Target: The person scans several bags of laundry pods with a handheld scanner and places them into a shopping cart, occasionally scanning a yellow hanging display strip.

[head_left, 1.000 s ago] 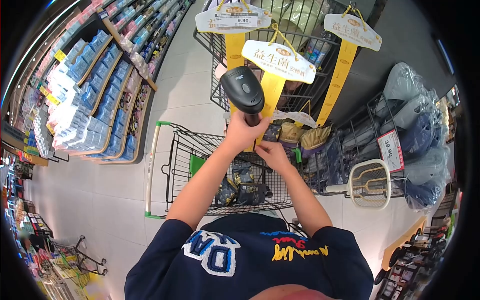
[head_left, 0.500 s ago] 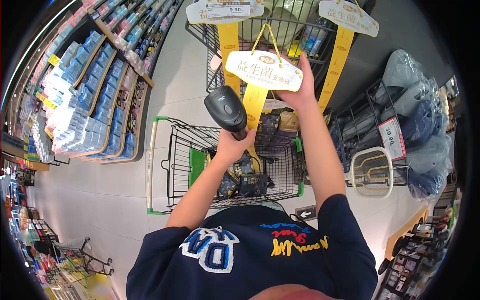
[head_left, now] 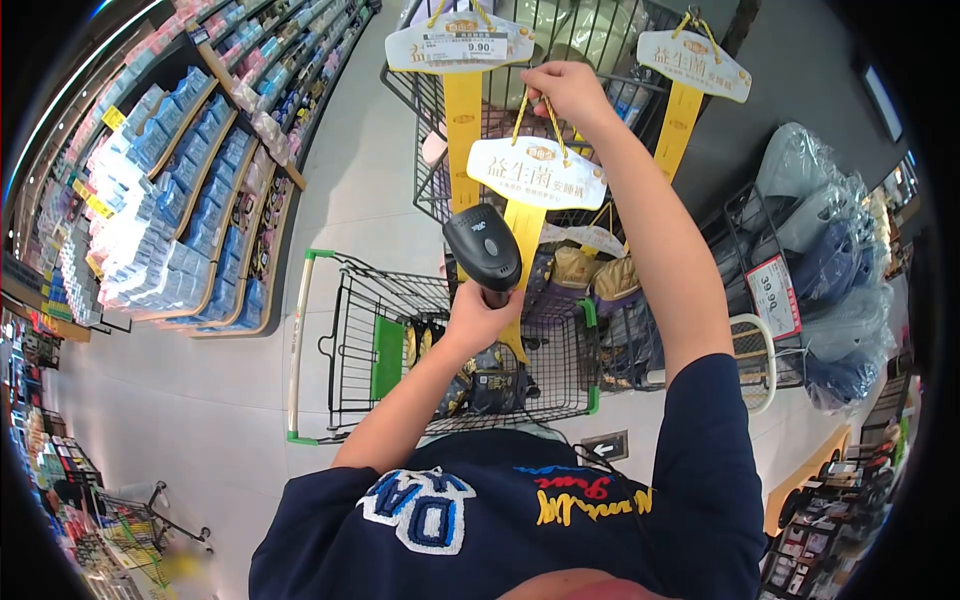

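My left hand [head_left: 478, 320] is wrapped round the handle of a black barcode scanner [head_left: 482, 245]. The scanner's head covers part of a yellow hanging strip [head_left: 522, 225]. At the top of that strip is a white sign [head_left: 537, 175] with gold and grey lettering and a twisted yellow cord [head_left: 519, 118]. Higher up, my right hand [head_left: 570, 92] pinches the cord near its top, in front of the wire rack [head_left: 600, 35]. Two similar signs hang either side: a white sign [head_left: 460, 45] with a 9.90 price label, and another white sign [head_left: 694, 66] at the right.
Below my hands stands a shopping cart [head_left: 345, 345] with dark packages [head_left: 497, 392] in it. Shelves of blue packs [head_left: 205, 195] line the left. To the right are plastic-wrapped goods [head_left: 835, 290], a 39.90 price sign [head_left: 775, 297] and a cream basket [head_left: 757, 365].
My right hand has moved up from behind the sign's right end to the cord. The sign sits slightly lower and further right in view. The scanner has shifted right and down.
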Action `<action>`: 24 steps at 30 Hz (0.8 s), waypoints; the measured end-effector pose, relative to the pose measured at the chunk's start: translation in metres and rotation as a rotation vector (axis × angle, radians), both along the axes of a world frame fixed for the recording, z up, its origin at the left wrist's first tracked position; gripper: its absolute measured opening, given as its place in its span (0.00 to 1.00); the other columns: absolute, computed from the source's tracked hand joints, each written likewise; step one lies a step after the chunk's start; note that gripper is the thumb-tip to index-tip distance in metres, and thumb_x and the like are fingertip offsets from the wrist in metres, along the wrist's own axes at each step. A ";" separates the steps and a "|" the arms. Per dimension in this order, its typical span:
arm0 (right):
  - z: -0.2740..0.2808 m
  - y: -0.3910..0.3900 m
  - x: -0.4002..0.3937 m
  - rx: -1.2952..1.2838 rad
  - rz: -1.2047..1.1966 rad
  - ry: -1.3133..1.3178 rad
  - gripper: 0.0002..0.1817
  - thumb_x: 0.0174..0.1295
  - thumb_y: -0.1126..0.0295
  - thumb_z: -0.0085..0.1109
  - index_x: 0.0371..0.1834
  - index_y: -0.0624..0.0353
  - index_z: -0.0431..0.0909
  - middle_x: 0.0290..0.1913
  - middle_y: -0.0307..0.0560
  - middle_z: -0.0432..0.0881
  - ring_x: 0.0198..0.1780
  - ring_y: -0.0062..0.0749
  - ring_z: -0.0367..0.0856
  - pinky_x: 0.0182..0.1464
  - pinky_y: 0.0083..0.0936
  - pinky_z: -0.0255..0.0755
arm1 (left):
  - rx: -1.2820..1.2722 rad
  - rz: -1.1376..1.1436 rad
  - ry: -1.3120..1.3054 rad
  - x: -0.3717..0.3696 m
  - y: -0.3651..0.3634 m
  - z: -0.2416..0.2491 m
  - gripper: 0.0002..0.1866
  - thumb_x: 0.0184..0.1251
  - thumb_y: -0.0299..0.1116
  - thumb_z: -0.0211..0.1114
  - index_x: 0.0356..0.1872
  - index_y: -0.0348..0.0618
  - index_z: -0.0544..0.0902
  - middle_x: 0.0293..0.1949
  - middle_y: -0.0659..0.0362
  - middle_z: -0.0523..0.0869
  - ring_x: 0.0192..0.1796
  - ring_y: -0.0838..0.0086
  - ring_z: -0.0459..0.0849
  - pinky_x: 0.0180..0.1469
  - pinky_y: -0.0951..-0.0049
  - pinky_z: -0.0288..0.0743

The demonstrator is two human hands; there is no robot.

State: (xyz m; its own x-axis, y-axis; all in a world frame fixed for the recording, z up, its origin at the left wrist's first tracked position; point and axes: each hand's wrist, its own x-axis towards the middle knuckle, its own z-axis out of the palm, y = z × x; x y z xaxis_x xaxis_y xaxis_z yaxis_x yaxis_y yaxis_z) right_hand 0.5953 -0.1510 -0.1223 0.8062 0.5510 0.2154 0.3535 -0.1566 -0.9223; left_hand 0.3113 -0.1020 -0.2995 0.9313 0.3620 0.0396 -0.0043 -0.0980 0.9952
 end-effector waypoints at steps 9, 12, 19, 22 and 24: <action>0.006 0.004 -0.002 0.021 -0.099 0.040 0.14 0.72 0.63 0.60 0.38 0.64 0.85 0.32 0.40 0.85 0.27 0.23 0.84 0.33 0.23 0.82 | 0.023 -0.062 0.049 0.009 0.000 0.012 0.13 0.63 0.34 0.75 0.31 0.41 0.78 0.22 0.70 0.73 0.27 0.86 0.68 0.31 0.78 0.64; 0.013 0.006 -0.002 -0.128 -0.183 -0.218 0.16 0.69 0.62 0.59 0.34 0.66 0.85 0.29 0.49 0.87 0.29 0.30 0.87 0.35 0.29 0.81 | 0.006 -0.048 -0.004 0.014 -0.002 0.021 0.12 0.63 0.33 0.75 0.28 0.42 0.78 0.21 0.71 0.73 0.25 0.87 0.67 0.29 0.78 0.63; 0.020 0.011 -0.009 -0.254 -0.358 -0.538 0.16 0.63 0.61 0.58 0.34 0.63 0.88 0.36 0.65 0.87 0.43 0.65 0.84 0.51 0.49 0.78 | 0.048 -0.058 -0.012 0.024 -0.006 0.029 0.12 0.64 0.33 0.74 0.30 0.41 0.78 0.21 0.71 0.73 0.26 0.87 0.68 0.30 0.78 0.64; 0.025 0.006 -0.004 -0.280 -0.215 -0.285 0.15 0.65 0.64 0.58 0.37 0.68 0.86 0.33 0.56 0.88 0.35 0.42 0.88 0.42 0.35 0.82 | 0.053 -0.064 0.002 0.022 -0.007 0.025 0.12 0.64 0.33 0.74 0.30 0.41 0.78 0.21 0.70 0.73 0.26 0.87 0.67 0.30 0.78 0.65; 0.030 -0.001 -0.001 -0.231 -0.068 -0.045 0.15 0.68 0.67 0.57 0.42 0.72 0.84 0.35 0.49 0.89 0.34 0.26 0.87 0.39 0.24 0.84 | 0.062 -0.071 0.027 0.020 -0.006 0.020 0.12 0.64 0.33 0.74 0.30 0.41 0.78 0.21 0.70 0.73 0.26 0.87 0.68 0.31 0.77 0.65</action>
State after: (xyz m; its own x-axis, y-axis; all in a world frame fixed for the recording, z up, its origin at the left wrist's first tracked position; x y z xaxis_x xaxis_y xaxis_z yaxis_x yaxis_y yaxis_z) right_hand 0.5945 -0.1524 -0.0925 0.8357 0.5344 0.1265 0.3749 -0.3869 -0.8425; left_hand 0.3314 -0.1077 -0.2798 0.9556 0.2925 0.0345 0.0133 -0.1599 0.9870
